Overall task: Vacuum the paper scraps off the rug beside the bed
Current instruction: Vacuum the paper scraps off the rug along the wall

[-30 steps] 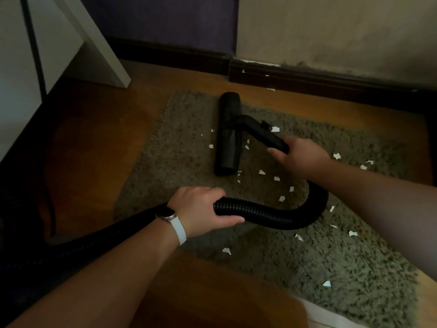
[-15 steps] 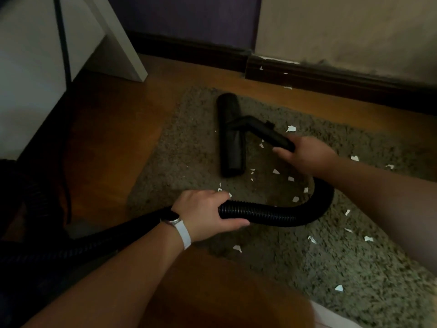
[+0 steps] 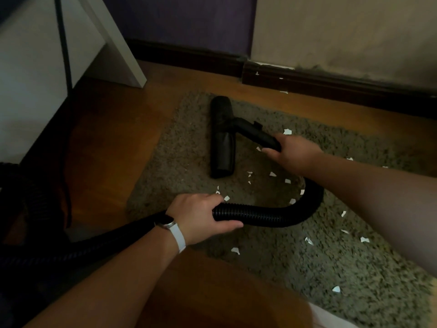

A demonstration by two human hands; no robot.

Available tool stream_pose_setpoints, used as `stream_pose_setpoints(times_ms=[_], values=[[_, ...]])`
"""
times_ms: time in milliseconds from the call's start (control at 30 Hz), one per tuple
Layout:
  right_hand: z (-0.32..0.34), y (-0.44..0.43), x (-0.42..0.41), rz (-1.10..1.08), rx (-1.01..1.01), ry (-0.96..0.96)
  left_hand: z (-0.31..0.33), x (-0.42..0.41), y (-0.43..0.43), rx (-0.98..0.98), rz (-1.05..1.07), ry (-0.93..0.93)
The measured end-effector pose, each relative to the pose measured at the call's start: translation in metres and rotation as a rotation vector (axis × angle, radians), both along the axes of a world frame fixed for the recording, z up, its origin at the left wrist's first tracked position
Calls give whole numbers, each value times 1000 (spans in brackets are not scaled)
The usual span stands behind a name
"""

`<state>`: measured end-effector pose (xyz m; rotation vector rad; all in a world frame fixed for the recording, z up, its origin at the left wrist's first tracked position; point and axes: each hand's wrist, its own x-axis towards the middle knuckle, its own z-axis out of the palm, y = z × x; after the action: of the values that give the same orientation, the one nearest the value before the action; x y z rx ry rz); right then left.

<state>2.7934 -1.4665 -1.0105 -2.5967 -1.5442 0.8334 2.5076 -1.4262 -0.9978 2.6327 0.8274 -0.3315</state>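
Paper scraps (image 3: pixel 273 174) lie scattered on the shaggy rug (image 3: pixel 179 147), most of them between the floor nozzle (image 3: pixel 222 143) and the hose (image 3: pixel 264 217) or further right. The right hand (image 3: pixel 295 153), arm stretched forward, grips the rigid tube (image 3: pixel 255 132) just behind the nozzle, which lies flat on the rug. The left hand (image 3: pixel 201 215), a white-strapped watch (image 3: pixel 172 227) on its wrist, wraps over the ribbed hose nearer the body.

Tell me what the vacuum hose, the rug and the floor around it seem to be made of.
Vacuum hose: probably flexible black plastic, faintly glossy; its ribbed rings bend in a curve. Rug: textile fibre, matte; shaggy grey-green pile. Floor: varnished wood or laminate, can't tell which; brown with a sheen.
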Motion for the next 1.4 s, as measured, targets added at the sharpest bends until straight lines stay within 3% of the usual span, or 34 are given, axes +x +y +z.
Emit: stream_pose_setpoints(times_ms=[333, 567, 767, 1033, 1400], values=[[-7, -34, 12, -152, -69, 62, -2, -2, -2, 29, -85, 14], [-27, -56, -5, -263, 88, 139, -7, -9, -7, 4, -80, 68], [-33, -56, -12, -292, 95, 125, -4, -11, -5, 18, -52, -21], [-31, -20, -15, -202, 160, 163, -3, -17, 6, 79, -28, -208], [-37, -1, -8, -75, -47, -6, -3, -10, 9, 70, 7, -272]])
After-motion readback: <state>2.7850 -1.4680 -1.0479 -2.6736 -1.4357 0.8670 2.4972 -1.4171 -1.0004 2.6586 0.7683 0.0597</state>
